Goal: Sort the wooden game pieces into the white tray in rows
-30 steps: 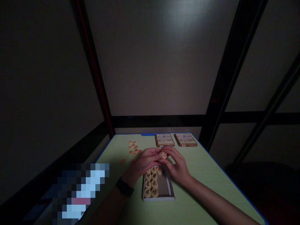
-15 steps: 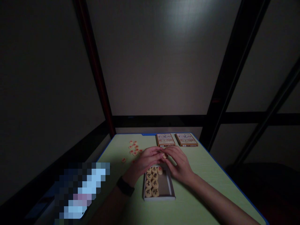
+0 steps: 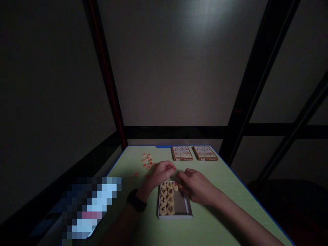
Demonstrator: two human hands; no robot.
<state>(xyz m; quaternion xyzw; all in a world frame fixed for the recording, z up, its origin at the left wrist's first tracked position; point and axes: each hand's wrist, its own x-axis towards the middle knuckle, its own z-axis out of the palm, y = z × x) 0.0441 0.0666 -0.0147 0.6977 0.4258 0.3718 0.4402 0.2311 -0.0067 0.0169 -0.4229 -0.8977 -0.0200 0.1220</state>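
An open box [image 3: 182,204] on the table holds round Chinese chess pieces: two columns with black characters [image 3: 170,200] and, at the top of a third column, a red-marked piece [image 3: 175,186]. My right hand [image 3: 196,186] is over the box's upper right, fingers closed on a chess piece [image 3: 180,185] beside the red one; most of that piece is hidden. Just beyond the box's far edge, my left hand [image 3: 164,172] is curled with fingertips together; what it holds, if anything, cannot be made out. A dark band circles the left wrist.
Several loose red-marked pieces [image 3: 147,160] lie on the green table [image 3: 217,212] left of my left hand, one piece [image 3: 136,174] apart from them. Two closed printed boxes [image 3: 182,153] [image 3: 205,153] lie at the far edge. A pixelated bright object [image 3: 94,208] is at lower left.
My hands, together over a piece earlier, have parted. The right hand has come down toward me to the box's third column with a piece; the left stays near the far edge, fingers more curled.
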